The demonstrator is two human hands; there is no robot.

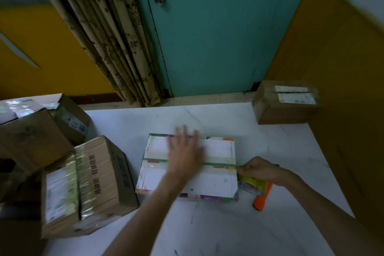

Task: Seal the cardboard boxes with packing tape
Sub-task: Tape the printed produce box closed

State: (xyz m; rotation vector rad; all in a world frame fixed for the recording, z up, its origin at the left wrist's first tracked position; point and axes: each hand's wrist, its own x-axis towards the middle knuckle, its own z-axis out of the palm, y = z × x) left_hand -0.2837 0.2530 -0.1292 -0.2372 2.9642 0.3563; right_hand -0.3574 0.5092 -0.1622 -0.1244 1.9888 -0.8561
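Observation:
A flat white box (216, 181) with coloured edges lies in the middle of the white table (228, 230). A strip of tape runs across its top along the seam. My left hand (185, 149) lies flat on the box top over that strip, fingers spread and blurred. At the box's right edge my right hand (261, 169) grips a tape roll (252, 186) in an orange dispenser (262, 199), with the tape stretched from the roll onto the box.
A taped brown carton (95, 185) with printed lettering stands at the left. Behind it are more brown boxes (31, 137). Another sealed carton (284, 102) sits at the table's far right corner. A teal door (218, 27) and a curtain (108, 33) are beyond the table.

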